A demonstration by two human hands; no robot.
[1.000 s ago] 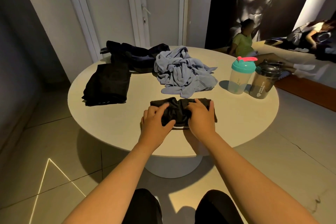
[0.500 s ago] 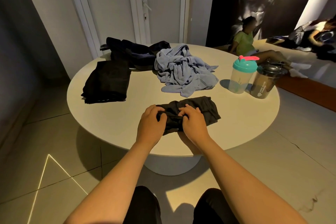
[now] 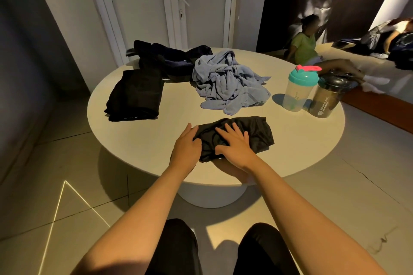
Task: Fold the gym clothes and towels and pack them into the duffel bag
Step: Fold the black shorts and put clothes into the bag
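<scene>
Black thin garment (image 3: 257,134), part-folded on near side of table (image 3: 134,152), is looking light, soft & slippy: right hand (image 3: 234,147) is pressing it w/ flat spread fingers, left hand (image 3: 186,147) is touching its left end, fingers straight, so prob. lifting under both ends.

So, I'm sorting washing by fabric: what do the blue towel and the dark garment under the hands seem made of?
Blue towel: likely terry or microfibre, matte; soft, fuzzy, thick rumpled folds.
Dark garment: probably thin synthetic sports knit, smooth, faint sheen; fine, limp creases.

black shorts (image 3: 252,131), pale-blue towel (image 3: 228,82), teal-lidded shaker (image 3: 299,89)
</scene>
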